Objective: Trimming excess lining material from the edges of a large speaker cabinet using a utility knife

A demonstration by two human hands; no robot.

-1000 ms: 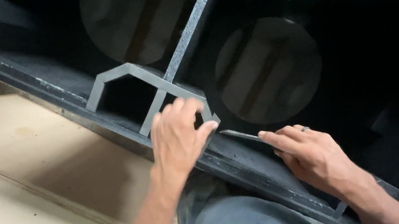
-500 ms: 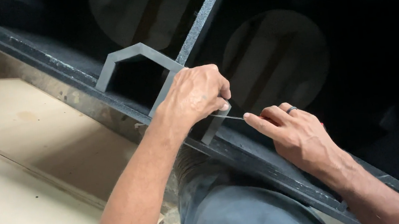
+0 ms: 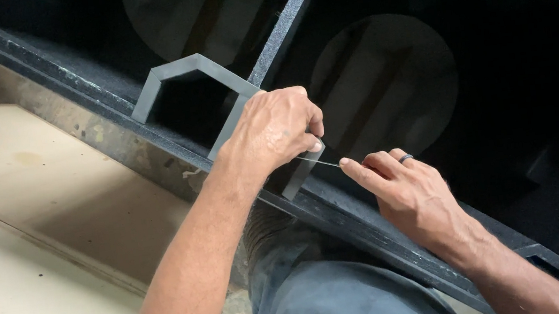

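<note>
Bracket (image 3: 215,87), grey, angular, sits on the front rail (image 3: 100,121) of the black speaker box (image 3: 499,118), against the centre divider (image 3: 286,26). Left hand (image 3: 276,129) curled closed over its right end. Right hand (image 3: 406,195) pinches a thin blade (image 3: 319,161), tip at the bracket beside the left thumb. Plywood sheet (image 3: 39,198) lies below left.

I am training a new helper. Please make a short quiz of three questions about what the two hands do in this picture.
1. True or false: the left hand rests on the grey angled bracket.
2. What runs between the two hands? A) a thin blade or wire B) a hammer C) a brush
3. Which finger of the right hand presses on that thin piece?

Key: 1 true. 2 A; what it is exactly is too small to tell. 3 the index finger.
</note>
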